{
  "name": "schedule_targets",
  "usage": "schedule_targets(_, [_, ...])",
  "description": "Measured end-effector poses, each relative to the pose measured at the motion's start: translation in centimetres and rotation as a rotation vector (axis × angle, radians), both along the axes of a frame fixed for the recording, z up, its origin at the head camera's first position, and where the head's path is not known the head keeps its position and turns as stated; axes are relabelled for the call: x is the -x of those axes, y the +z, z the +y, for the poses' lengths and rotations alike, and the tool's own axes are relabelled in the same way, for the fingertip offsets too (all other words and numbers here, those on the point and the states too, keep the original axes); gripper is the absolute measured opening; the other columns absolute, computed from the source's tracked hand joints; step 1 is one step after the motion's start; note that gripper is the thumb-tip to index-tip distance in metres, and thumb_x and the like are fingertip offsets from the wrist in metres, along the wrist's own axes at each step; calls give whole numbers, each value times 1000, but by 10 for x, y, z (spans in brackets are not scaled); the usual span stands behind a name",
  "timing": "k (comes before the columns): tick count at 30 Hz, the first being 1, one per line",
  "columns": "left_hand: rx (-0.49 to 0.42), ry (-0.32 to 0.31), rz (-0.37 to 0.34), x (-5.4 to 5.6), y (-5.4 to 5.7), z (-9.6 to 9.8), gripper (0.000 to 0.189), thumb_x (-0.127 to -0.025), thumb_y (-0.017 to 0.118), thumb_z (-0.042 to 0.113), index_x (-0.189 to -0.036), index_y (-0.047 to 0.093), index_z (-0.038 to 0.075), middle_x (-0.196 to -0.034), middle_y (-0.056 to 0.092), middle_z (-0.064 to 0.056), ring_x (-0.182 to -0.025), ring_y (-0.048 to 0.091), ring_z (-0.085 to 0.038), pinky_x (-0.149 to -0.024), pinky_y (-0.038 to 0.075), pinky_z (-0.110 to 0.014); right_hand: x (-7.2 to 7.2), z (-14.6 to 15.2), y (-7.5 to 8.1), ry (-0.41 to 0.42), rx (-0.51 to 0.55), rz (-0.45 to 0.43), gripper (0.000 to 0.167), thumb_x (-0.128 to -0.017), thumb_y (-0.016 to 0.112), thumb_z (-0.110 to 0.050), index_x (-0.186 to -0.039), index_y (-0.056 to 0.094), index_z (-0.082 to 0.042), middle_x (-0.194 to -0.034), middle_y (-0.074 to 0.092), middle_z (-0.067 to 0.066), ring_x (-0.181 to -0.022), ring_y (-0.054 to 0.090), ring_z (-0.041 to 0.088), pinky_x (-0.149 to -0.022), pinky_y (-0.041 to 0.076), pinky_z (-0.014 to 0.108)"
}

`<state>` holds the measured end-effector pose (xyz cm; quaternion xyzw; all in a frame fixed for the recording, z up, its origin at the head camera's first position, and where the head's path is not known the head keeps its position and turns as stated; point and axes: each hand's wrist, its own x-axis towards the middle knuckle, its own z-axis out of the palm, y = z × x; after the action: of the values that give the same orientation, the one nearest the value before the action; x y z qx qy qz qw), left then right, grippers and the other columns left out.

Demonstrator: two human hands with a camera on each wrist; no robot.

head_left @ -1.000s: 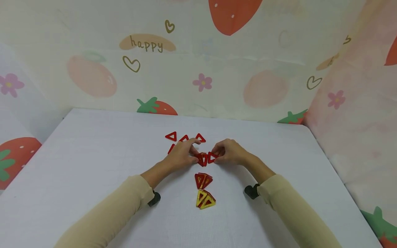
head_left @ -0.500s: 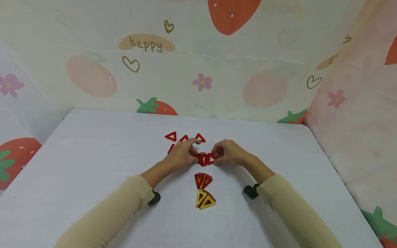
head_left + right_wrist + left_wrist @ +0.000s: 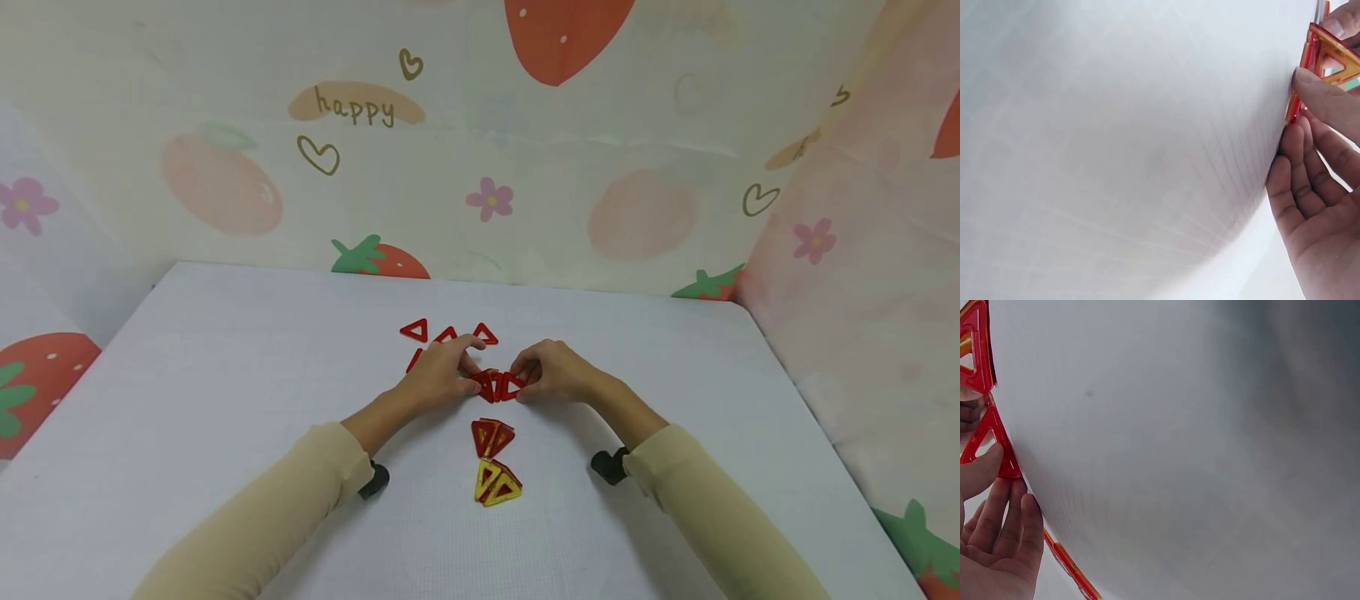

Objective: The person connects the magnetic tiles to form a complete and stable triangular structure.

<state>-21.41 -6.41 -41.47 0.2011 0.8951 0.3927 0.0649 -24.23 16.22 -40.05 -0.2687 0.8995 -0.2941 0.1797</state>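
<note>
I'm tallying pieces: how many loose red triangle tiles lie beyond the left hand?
4 visible: left tile, middle tile, right tile in the far row; nearer tile partly covered by the left hand, which may hide others.

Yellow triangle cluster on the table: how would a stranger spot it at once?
On the white table, find the left hand and right hand holding red triangles. Below them in the head view sits a red cluster, and lowest, the yellow cluster. Its yellow triangle frames set it apart from that mostly red neighbour.
</note>
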Motion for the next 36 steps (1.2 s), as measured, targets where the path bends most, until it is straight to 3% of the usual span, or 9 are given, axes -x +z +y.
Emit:
schedule_targets(14, [27, 10, 10, -1, 1, 1, 51, -85, 78, 5, -131, 56, 5, -97, 74, -6, -96, 69, -20, -92, 54, -38, -2, 1, -4, 17, 21, 35, 33, -83, 81, -8, -113, 69, -2, -87, 66, 2, -79, 58, 16, -73, 53, 25])
schedule_targets(36, [40, 5, 25, 0, 2, 0, 51, -84, 79, 6, -130, 57, 4, -97, 74, -7, -95, 69, -21, -91, 54, -38, -3, 3, -3, -4, 76, 56, 29, -81, 81, -6, -106, 67, -3, -90, 66, 5, -83, 61, 17, -79, 55, 28])
